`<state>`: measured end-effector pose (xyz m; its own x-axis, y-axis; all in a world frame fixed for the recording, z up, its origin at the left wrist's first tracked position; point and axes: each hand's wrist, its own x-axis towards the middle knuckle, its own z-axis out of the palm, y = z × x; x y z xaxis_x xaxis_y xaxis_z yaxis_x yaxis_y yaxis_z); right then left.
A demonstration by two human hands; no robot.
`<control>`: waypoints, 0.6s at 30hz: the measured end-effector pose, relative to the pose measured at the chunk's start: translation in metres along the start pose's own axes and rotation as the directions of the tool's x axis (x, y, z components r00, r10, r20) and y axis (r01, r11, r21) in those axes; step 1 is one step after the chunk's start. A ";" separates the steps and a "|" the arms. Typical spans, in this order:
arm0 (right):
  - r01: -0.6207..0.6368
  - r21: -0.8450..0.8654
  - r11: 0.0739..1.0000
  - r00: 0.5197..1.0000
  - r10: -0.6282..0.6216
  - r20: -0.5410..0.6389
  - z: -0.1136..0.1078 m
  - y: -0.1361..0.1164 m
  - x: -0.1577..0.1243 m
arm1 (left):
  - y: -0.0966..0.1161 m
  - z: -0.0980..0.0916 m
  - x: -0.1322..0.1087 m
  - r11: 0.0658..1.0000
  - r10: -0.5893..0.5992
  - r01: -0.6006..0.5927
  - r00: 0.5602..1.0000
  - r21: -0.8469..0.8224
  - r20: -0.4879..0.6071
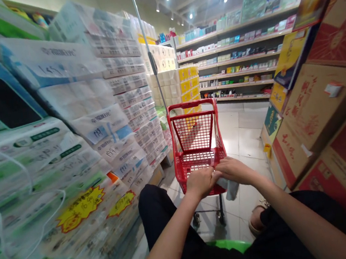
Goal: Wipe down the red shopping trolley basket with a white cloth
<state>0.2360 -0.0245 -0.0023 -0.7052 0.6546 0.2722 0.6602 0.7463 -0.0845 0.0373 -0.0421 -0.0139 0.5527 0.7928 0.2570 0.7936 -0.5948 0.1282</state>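
Note:
A red toy-size shopping cart [197, 152] stands on the floor between my knees, with its mesh back panel upright and its basket toward me. My left hand [200, 181] is at the near side of the basket, fingers curled and meeting my other hand. Beside it, my right hand [234, 169] is closed on a crumpled pale grey cloth [232, 188] that hangs below the fingers. The cloth runs across between both hands, and my left fingertips pinch its near end. What lies under the left palm is hidden.
Tall stacks of wrapped tissue packs [131, 84] rise on the left, some with yellow price signs [80, 206]. Cardboard cartons [308, 103] line the right. Farther back are stocked shelves [234, 62]. A green seat edge [229, 245] shows beneath me.

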 end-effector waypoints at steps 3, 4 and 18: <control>-0.145 -0.006 0.989 0.988 0.145 0.047 -0.001 0.003 0.015 | 0.001 0.001 0.001 0.998 -0.032 0.030 0.999 -0.052 -0.037; -0.206 -0.025 0.978 0.978 0.206 0.031 0.001 0.000 0.018 | 0.001 0.001 0.002 0.997 -0.040 0.035 0.997 -0.075 -0.069; -0.217 0.102 0.971 0.892 0.240 -0.382 0.027 -0.007 -0.029 | 0.002 0.001 -0.005 0.991 -0.083 0.081 0.996 0.104 0.022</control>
<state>0.2448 -0.0458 -0.0356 -0.3724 0.7172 0.5890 0.7677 0.5947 -0.2387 0.0360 -0.0471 -0.0164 0.4900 0.8424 0.2243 0.8578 -0.5118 0.0479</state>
